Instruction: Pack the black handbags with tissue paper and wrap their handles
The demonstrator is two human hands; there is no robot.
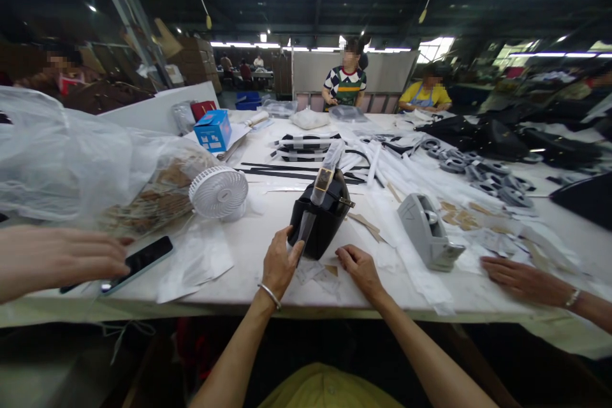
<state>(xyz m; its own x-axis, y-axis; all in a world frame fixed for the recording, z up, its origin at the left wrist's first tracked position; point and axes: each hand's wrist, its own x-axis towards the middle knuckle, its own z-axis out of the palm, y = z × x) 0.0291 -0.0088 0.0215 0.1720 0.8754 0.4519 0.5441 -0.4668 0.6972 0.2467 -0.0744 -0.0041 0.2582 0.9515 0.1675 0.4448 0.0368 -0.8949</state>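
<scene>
A black handbag [329, 220] stands tilted on the white table in front of me. A strap wrapped in clear film, with a gold buckle [324, 180], runs over its top. My left hand [278, 261], a silver bangle on its wrist, is closed on the bag's near left edge, thumb in front. Just right of the bag's base, apart from it, is my right hand [362, 273], low over the table. Its fingers are curled together; whatever may be between them is hidden. Paper scraps [315, 277] lie between my hands.
A white fan [218, 192] and a phone [138, 264] are on the left; a grey tape dispenser [425, 229] is on the right. Co-workers' hands reach in at left [62, 261] and right [526, 279]. Wrapped straps [306, 146] and tape rolls [492, 178] lie farther back.
</scene>
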